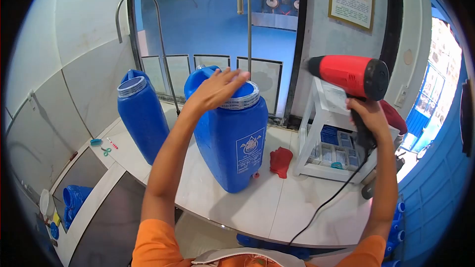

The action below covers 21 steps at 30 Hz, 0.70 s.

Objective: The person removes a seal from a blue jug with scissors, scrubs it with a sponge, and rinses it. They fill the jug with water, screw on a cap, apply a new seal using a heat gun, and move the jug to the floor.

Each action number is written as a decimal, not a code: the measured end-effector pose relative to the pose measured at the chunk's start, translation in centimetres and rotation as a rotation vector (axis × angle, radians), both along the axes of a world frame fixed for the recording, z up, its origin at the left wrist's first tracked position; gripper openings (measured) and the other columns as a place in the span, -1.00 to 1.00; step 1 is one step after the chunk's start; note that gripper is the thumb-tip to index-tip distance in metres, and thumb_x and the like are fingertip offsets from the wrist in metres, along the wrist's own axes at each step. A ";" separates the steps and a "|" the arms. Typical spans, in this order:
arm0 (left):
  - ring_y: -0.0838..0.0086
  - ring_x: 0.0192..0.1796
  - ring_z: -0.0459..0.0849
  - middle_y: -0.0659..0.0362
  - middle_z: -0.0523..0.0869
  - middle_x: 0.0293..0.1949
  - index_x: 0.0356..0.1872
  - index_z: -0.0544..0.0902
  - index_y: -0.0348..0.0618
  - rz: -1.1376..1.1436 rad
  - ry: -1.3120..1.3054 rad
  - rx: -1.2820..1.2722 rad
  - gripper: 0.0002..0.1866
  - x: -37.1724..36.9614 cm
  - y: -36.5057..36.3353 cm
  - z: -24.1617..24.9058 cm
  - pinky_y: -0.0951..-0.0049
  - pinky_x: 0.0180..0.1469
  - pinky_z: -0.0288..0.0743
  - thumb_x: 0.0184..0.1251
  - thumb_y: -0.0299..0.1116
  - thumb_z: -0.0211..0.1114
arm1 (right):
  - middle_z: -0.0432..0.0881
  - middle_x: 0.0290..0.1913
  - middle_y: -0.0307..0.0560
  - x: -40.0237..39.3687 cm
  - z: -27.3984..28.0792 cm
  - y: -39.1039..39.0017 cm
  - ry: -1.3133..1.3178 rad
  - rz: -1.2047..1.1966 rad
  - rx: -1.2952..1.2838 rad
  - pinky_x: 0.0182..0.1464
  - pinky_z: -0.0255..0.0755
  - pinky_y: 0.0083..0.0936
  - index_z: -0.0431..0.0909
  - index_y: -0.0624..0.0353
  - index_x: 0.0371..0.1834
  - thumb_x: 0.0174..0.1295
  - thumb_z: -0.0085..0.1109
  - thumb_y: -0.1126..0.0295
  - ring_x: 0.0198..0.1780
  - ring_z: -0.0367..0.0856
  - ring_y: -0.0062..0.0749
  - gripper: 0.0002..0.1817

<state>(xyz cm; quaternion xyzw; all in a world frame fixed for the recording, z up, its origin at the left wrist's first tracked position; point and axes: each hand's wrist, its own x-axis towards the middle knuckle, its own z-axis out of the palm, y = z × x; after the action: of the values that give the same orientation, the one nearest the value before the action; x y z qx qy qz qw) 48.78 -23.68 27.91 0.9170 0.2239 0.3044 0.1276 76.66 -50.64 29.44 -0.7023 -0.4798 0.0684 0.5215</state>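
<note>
A red and black heat gun (346, 75) is gripped by its handle in my right hand (367, 113), raised at the right with its nozzle pointing left. Its black cord (324, 205) trails down toward the table's front edge. My left hand (217, 90), fingers stretched out, is over the top of a tall blue water jug (232, 138) and overlaps its handle. Around the jug's round blue cap runs a clear printed seal band (242, 102). A second blue jug (142, 118) with a similar band stands upright to the left.
On the white table (222, 215) lies a red cloth (280, 162) beside the jug. A white shelf unit (302, 143) holding packs stands at the right. Green scissors (106, 151) and a brush (96, 142) lie at left. A curved metal pipe (161, 34) rises behind.
</note>
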 end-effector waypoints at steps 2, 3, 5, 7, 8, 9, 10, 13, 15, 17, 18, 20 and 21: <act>0.03 0.46 -0.01 -0.06 0.10 0.42 0.39 0.19 0.00 0.045 0.230 -0.034 -0.26 1.9 -1.1 0.7 0.11 0.45 -0.19 0.34 0.26 -0.30 | 0.54 -0.52 -0.10 4.7 0.3 0.7 -0.153 -0.088 -0.116 -0.59 0.40 -0.53 0.51 0.30 -0.35 0.04 0.22 0.30 -0.62 0.53 -0.56 -0.74; -0.02 0.45 0.01 -0.06 0.11 0.41 0.38 0.21 0.10 0.168 0.348 -0.017 -0.22 2.6 -2.5 1.0 -0.01 0.42 -0.15 0.24 0.33 -0.21 | 0.57 -0.51 -0.03 6.2 0.5 1.1 -0.245 -0.145 -0.181 -0.53 0.43 -0.46 0.51 0.31 -0.35 0.01 0.21 0.32 -0.56 0.58 -0.44 -0.74; -0.07 0.43 0.03 -0.06 0.12 0.41 0.38 0.22 0.20 0.302 0.471 -0.007 -0.18 3.3 -2.9 0.9 -0.13 0.38 -0.11 0.13 0.40 -0.12 | 0.60 -0.49 0.04 9.7 -0.5 1.8 -0.335 -0.187 -0.246 -0.46 0.46 -0.40 0.51 0.31 -0.35 -0.03 0.20 0.35 -0.51 0.63 -0.31 -0.75; -0.16 0.41 0.07 -0.06 0.14 0.40 0.36 0.25 0.35 0.263 0.471 0.036 -0.13 3.0 -1.9 0.6 -0.29 0.30 -0.04 -0.03 0.45 -0.02 | 0.64 -0.42 0.16 13.1 -2.0 3.3 -0.768 -0.145 -0.221 -0.27 0.48 -0.28 0.54 0.27 -0.31 -0.13 0.19 0.38 -0.31 0.65 -0.01 -0.72; -0.18 0.38 0.13 -0.07 0.15 0.40 0.35 0.26 0.37 0.248 0.465 0.059 -0.17 2.8 -1.9 0.6 -0.26 0.28 0.01 -0.01 0.39 0.02 | 0.64 -0.42 0.16 13.1 -2.1 4.0 -0.778 -0.116 -0.213 -0.27 0.48 -0.28 0.54 0.27 -0.31 -0.13 0.19 0.38 -0.31 0.65 -0.01 -0.72; -0.18 0.38 0.13 -0.07 0.15 0.40 0.35 0.26 0.37 0.275 0.461 0.044 -0.17 2.6 -2.1 0.7 -0.26 0.28 0.01 -0.01 0.39 0.02 | 0.64 -0.35 0.19 12.8 -2.2 4.2 -0.776 -0.178 -0.325 -0.18 0.46 -0.24 0.55 0.26 -0.29 -0.17 0.20 0.38 -0.21 0.61 0.07 -0.69; -0.19 0.37 0.15 -0.07 0.17 0.39 0.35 0.27 0.37 0.250 0.460 0.045 -0.18 2.5 -2.4 0.8 -0.27 0.27 0.01 -0.02 0.36 0.04 | 0.63 -0.29 0.22 12.6 -2.4 4.6 -0.777 -0.245 -0.436 -0.09 0.44 -0.20 0.56 0.25 -0.27 -0.20 0.22 0.38 -0.12 0.57 0.15 -0.65; -0.22 0.35 0.17 -0.08 0.20 0.37 0.34 0.27 0.38 0.223 0.457 0.041 -0.19 2.3 -2.4 0.9 -0.28 0.25 0.02 -0.05 0.31 0.07 | 0.63 -0.27 0.22 15.0 -3.9 6.8 -0.872 -0.291 -0.432 -0.08 0.43 -0.17 0.56 0.22 -0.22 -0.22 0.21 0.34 -0.13 0.58 0.11 -0.60; -0.23 0.34 0.17 -0.08 0.21 0.37 0.34 0.27 0.38 0.208 0.461 0.038 -0.19 2.1 -2.2 0.9 -0.28 0.25 0.03 -0.06 0.29 0.08 | 0.62 -0.24 0.23 13.7 -3.0 7.0 -0.831 -0.263 -0.457 -0.05 0.42 -0.19 0.57 0.22 -0.25 -0.23 0.22 0.33 -0.11 0.58 0.08 -0.62; -0.26 0.33 0.18 -0.09 0.23 0.36 0.34 0.28 0.39 0.180 0.458 0.049 -0.20 2.0 -2.2 0.9 -0.29 0.25 0.02 -0.05 0.25 0.07 | 0.62 -0.18 0.23 14.0 -2.8 7.2 -0.803 -0.236 -0.554 0.01 0.42 -0.23 0.53 0.21 -0.04 -0.22 0.23 0.31 -0.06 0.58 0.08 -0.46; -0.26 0.33 0.18 -0.09 0.23 0.36 0.34 0.28 0.39 0.176 0.459 0.043 -0.20 2.1 -2.1 0.8 -0.29 0.25 0.02 -0.05 0.25 0.07 | 0.62 -0.18 0.23 14.9 -3.2 7.3 -0.803 -0.235 -0.562 0.01 0.42 -0.23 0.53 0.21 -0.04 -0.22 0.23 0.31 -0.06 0.58 0.08 -0.46; -0.27 0.35 0.14 -0.08 0.19 0.38 0.35 0.27 0.36 0.174 0.467 0.036 -0.19 2.0 -2.1 0.9 -0.31 0.25 -0.02 -0.03 0.33 0.03 | 0.55 0.02 0.23 15.8 -3.7 7.6 -0.723 -0.268 -0.579 0.13 0.35 -0.26 0.35 0.24 0.20 -0.20 0.23 0.25 0.10 0.50 0.06 -0.25; -0.27 0.35 0.14 -0.08 0.19 0.38 0.35 0.27 0.36 0.171 0.468 0.040 -0.19 2.0 -2.2 1.0 -0.31 0.25 -0.02 -0.03 0.33 0.03 | 0.55 0.02 0.23 15.4 -3.6 7.1 -0.720 -0.272 -0.578 0.13 0.35 -0.26 0.35 0.24 0.20 -0.20 0.23 0.25 0.10 0.50 0.06 -0.25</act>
<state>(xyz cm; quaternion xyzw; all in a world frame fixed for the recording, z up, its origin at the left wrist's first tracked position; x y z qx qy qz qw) 50.76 -25.93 28.86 0.9426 0.3180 0.0977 0.0276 92.04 -43.50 25.81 -0.8538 -0.4951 -0.1176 0.1099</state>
